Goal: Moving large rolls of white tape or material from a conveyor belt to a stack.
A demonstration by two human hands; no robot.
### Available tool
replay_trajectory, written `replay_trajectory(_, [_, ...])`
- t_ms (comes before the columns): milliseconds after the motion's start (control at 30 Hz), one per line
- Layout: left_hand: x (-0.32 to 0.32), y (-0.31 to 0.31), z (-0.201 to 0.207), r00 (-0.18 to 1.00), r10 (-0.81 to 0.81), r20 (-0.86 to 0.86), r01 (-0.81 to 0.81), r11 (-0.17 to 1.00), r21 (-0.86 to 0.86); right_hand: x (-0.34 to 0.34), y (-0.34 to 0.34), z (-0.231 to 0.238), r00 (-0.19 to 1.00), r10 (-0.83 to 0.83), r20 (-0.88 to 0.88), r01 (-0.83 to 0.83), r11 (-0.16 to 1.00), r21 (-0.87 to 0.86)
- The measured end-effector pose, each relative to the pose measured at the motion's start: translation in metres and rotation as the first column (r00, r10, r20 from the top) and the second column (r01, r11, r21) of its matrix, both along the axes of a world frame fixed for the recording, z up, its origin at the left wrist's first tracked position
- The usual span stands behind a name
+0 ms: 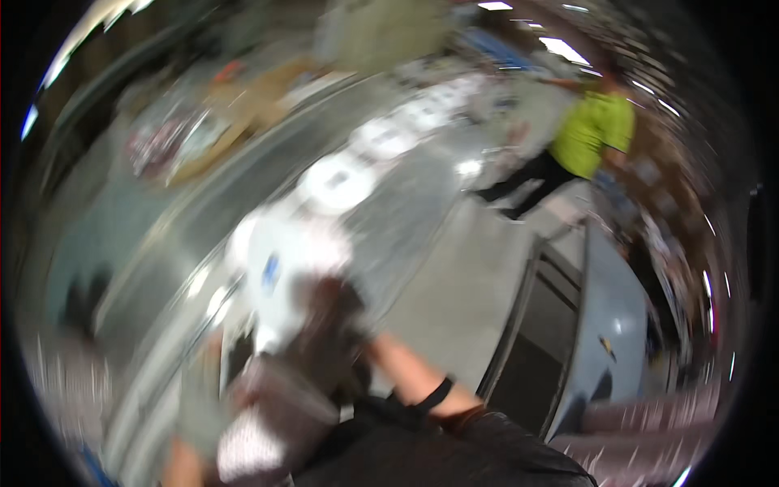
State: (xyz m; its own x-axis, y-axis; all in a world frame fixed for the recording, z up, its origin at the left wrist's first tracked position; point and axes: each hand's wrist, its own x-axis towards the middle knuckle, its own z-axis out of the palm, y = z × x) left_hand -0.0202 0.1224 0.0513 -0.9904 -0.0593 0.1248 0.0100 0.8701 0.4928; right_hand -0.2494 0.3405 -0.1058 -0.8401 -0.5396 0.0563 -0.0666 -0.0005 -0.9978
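The picture is heavily smeared by motion. My right hand (pixel 331 312), in a dark glove, is over the near end of a row of white pieces. It lies against or just beside a white sheet-like piece (pixel 272 235) with a blue mark; whether it grips the piece is not clear. My left hand (pixel 203 410), in a greyish glove, is low at the left, beside a blurred white and pinkish bundle (pixel 260 434). The fingers of both hands are blurred. Farther along, round white pieces (pixel 337 180) lie in a line on a shiny metal surface (pixel 406 199).
Clear plastic bags (pixel 166 142) and brown cardboard (pixel 247 109) lie beyond the metal surface at the left. A person (pixel 596 122) in a yellow-green top stands at the far right. Nearer, a blue-grey table (pixel 613 304) holds a small yellow and dark object (pixel 607 348); a dark panel (pixel 535 333) adjoins it.
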Motion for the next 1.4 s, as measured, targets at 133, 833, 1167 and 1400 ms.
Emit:
replay_trajectory(133, [-0.096, 0.02, 0.058, 0.984, -0.028, -0.176, 0.036, 0.998, 0.042, 0.027, -0.053, 0.176, 0.78, 0.587, 0.215, -0.228, 0.588, -0.776])
replay_trajectory(833, [0.002, -0.142, -0.134, 0.833, 0.012, 0.554, 0.231, 0.901, -0.367, -0.01, -0.163, -0.046, 0.595, 0.478, -0.646, 0.119, 0.743, 0.659])
replay_trajectory(1167, [0.081, -0.063, -0.016, 0.95, -0.067, 0.305, 0.076, 0.997, -0.016, 0.139, -0.002, 0.079, 0.912, 0.396, 0.107, -0.409, 0.857, 0.315])
replay_trajectory(1400, [0.089, -0.001, 0.001, 0.935, 0.109, 0.337, -0.113, 0.994, -0.007, 0.17, 0.018, 0.112, 0.914, 0.399, 0.067, -0.37, 0.758, 0.537])
